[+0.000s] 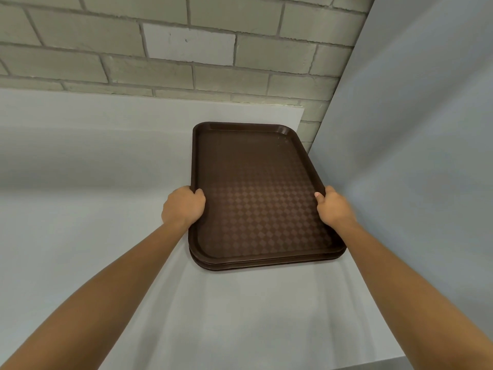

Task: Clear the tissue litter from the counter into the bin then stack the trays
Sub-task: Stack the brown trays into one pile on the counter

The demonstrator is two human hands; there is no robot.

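A stack of brown trays (256, 188) with a checkered surface lies on the pale counter (93, 182), near its right end. At the stack's near edge the rims of lower trays (266, 264) show beneath the top one. My left hand (184, 205) grips the top tray's left rim, thumb over the edge. My right hand (333, 206) grips the right rim the same way. No tissue is in view.
A brick wall (186, 49) rises behind the counter. A smooth grey wall (426, 129) stands close along the right side of the trays. The counter's front edge (400, 361) shows at the lower right.
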